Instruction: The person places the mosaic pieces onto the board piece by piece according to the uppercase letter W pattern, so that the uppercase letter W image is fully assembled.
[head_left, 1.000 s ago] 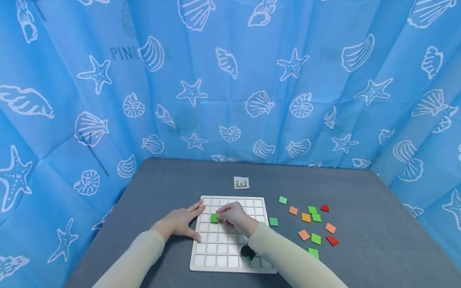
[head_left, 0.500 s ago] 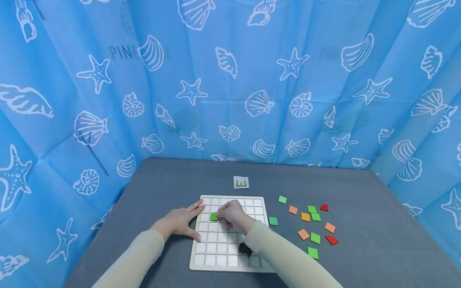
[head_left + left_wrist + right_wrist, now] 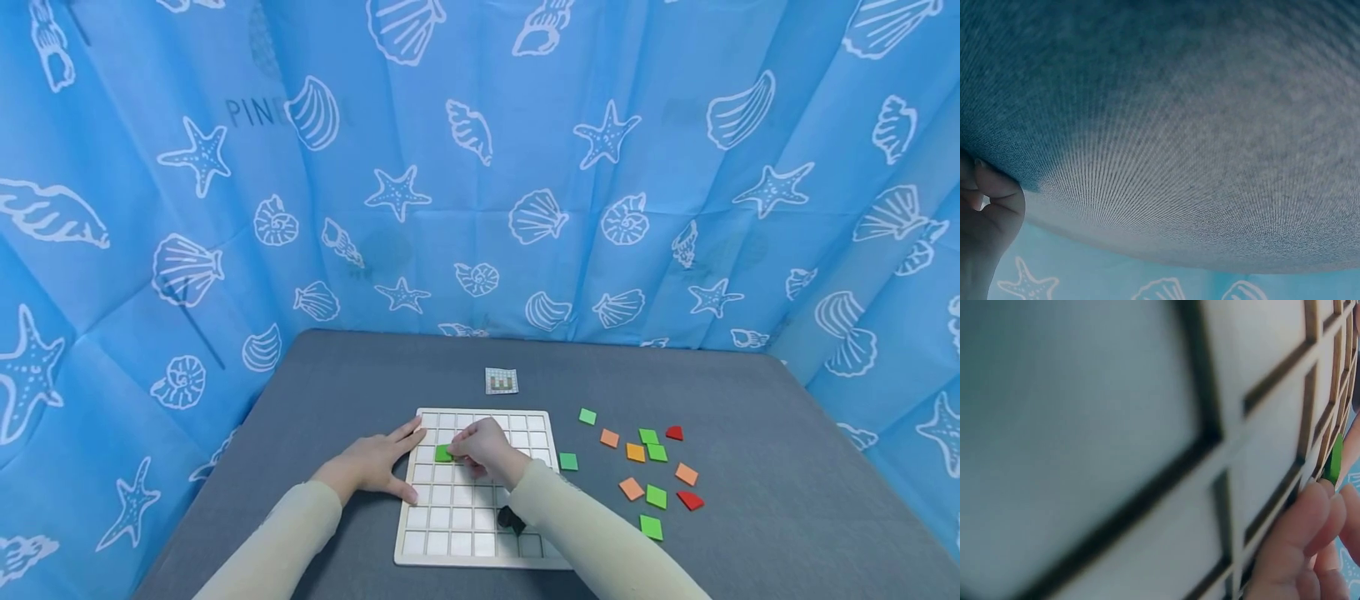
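Right hand (image 3: 489, 452) pinches a green tile (image 3: 442, 453) at the gridded board (image 3: 439, 518); left hand (image 3: 375, 462), fingers apart, touches its edge.

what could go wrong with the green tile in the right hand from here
The pinched green tile might seat crooked, since the right hand holds only one side. The board could slide if the left hand, at its left edge, lifts. The right sleeve might nudge the loose bluish-green tile nearby.
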A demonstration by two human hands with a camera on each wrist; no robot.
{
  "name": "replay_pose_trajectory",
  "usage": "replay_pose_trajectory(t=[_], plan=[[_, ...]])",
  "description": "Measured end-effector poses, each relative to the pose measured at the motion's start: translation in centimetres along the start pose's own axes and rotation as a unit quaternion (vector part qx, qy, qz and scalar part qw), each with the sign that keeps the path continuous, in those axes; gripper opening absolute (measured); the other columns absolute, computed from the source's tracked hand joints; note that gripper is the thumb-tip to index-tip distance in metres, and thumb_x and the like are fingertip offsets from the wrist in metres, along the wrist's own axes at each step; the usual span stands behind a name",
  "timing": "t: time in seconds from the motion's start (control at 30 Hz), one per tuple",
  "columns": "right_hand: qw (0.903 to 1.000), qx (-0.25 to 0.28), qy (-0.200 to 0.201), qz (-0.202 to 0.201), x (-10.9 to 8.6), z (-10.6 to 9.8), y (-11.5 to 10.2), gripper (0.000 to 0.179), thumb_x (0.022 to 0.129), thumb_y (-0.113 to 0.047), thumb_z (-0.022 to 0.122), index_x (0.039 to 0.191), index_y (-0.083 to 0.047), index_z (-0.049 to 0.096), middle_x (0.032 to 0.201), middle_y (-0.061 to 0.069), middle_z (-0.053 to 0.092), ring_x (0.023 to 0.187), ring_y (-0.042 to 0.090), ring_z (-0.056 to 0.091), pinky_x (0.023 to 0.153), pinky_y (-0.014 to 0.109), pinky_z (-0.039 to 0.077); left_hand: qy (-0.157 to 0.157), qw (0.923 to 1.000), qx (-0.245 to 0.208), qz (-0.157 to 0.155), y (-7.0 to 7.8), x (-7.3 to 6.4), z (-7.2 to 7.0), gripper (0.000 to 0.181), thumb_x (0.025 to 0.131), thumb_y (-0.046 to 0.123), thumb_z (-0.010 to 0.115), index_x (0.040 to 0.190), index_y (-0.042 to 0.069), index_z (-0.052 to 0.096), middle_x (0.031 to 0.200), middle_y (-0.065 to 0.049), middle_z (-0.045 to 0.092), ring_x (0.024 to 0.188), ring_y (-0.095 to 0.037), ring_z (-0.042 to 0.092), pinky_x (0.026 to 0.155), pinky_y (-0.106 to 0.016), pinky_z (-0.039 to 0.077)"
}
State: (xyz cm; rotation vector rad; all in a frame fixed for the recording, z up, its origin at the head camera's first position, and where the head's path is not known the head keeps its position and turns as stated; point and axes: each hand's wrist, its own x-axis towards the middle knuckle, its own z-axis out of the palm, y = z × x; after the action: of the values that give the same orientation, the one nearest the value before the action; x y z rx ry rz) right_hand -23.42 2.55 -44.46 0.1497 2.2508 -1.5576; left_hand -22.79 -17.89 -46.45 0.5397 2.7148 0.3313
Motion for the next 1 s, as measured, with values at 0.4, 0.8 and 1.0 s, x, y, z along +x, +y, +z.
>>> replay_pose_trajectory(t=[0.4,0.8,1.0], plan=[[0.9991,0.002,-0.034,-0.024,-0.8,-1.6,0.6,0.014,0.091,-0.007,0.068,0.100,0.004,0.070,0.076,0.007,0.067,0.063,0.012,0.059,0.058,0.029,0.052,0.003,1.0000,0.006,0.000,-0.1,0.1,0.2,0.107,0.069,0.066,0.075,0.155,0.024,0.028,0.162,0.005,0.014,0.133,-0.039,0.041,0.099,-0.054,0.039],[0.9982,0.025,-0.031,-0.044,-3.1,-6.4,0.8,0.025,0.092,-0.009,0.067,0.112,0.006,0.067,0.095,0.013,0.071,0.080,0.026,0.067,0.070,0.038,0.055,0.005,1.0000,0.002,0.002,-0.2,-0.2,0.3,0.108,0.068,0.065,0.075,0.155,0.023,0.028,0.162,0.005,0.013,0.134,-0.038,0.039,0.100,-0.054,0.038],[0.9990,-0.006,-0.007,-0.045,-4.1,-9.2,0.7,0.026,0.092,-0.012,0.067,0.114,0.003,0.067,0.098,0.011,0.071,0.084,0.030,0.066,0.070,0.040,0.053,0.007,0.9999,0.005,0.006,-0.2,0.1,0.3,0.108,0.068,0.066,0.075,0.155,0.023,0.028,0.162,0.004,0.013,0.134,-0.038,0.039,0.100,-0.053,0.038]])
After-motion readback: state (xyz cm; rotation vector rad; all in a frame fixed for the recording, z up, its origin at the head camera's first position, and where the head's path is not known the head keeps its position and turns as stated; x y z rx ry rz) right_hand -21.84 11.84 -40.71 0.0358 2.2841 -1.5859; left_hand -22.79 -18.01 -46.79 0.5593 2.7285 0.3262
